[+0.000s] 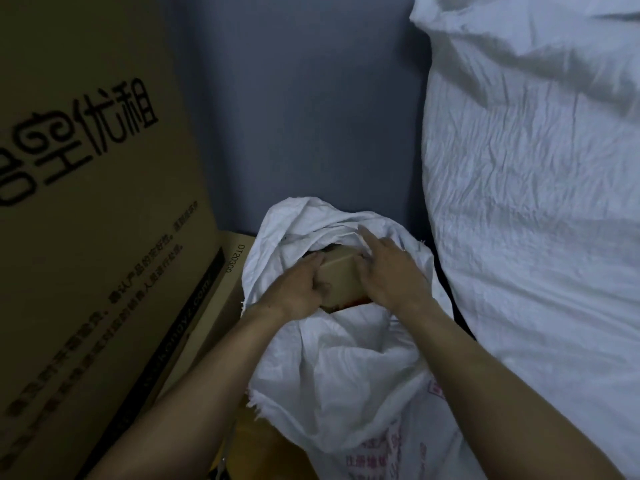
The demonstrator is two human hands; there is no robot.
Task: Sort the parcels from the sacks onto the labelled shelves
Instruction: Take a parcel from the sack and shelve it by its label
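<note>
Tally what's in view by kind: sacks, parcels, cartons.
White sacks: 2, the open sack and the full sack
Brown parcel: 1, gripped by the left hand and the right hand
Cartons: 2, the printed carton and the lower carton
Total: 5

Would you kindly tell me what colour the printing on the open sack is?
Red printing on the white sack, seen in the head view.
</note>
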